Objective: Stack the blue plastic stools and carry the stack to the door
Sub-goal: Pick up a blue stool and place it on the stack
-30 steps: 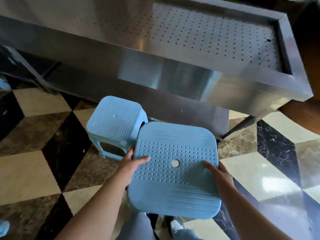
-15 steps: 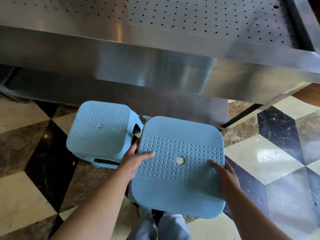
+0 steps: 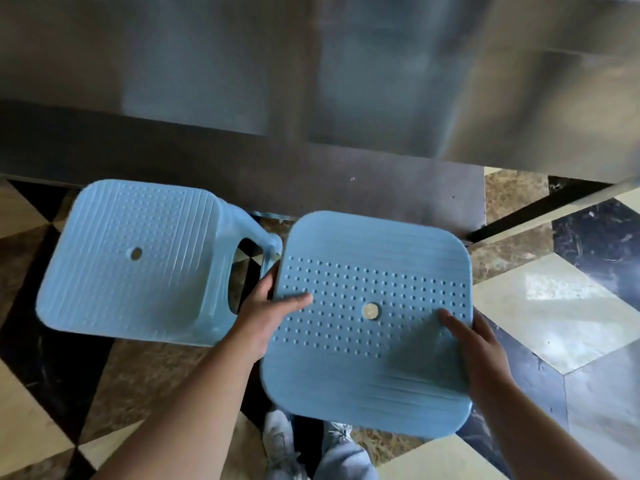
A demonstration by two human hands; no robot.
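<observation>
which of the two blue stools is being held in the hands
The blue plastic stool on the right: the left hand and right hand grip its seat edges. The other blue plastic stool stands untouched on the floor.

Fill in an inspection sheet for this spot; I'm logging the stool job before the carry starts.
Surface: checkered stone floor, glossy.
Job's things: held stool lifted, seat up; second stool on the floor to its left; not yet stacked.
Clutter: nothing seen.
Grippers: left hand grips the held stool's left edge, thumb on the seat; right hand grips its right edge.
Cables: nothing seen.
Surroundings: steel counter ahead, blurred; person's shoes below.
</observation>
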